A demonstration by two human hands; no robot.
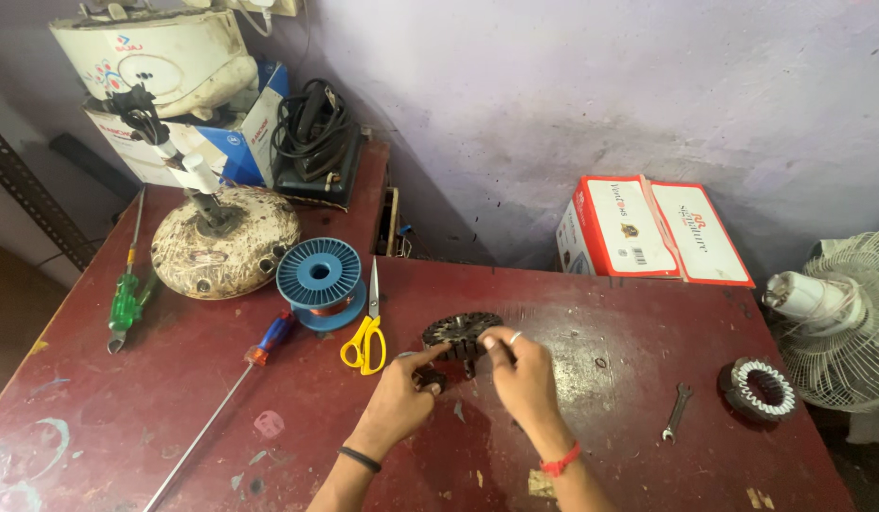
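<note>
A dark toothed motor stator core (458, 331) lies on the dark red table (269, 417) near its middle. My left hand (401, 393) points its forefinger at the core's near left edge and touches it. My right hand (523, 372), with a ring and a red wrist thread, pinches the core's near right edge with thumb and fingers. A small dark part (430, 379) rests on the table just under my left hand. Whether fine wire runs between the hands cannot be made out.
Yellow-handled scissors (366, 332) and a blue wire spool (319, 279) lie left of the core. Two screwdrivers (126, 301) (259, 353), a worn fan motor housing (225, 240), a small spanner (676, 411) and a wound stator (759, 389) are on the table. Boxes (648, 230) stand behind; a table fan (842, 313) at right.
</note>
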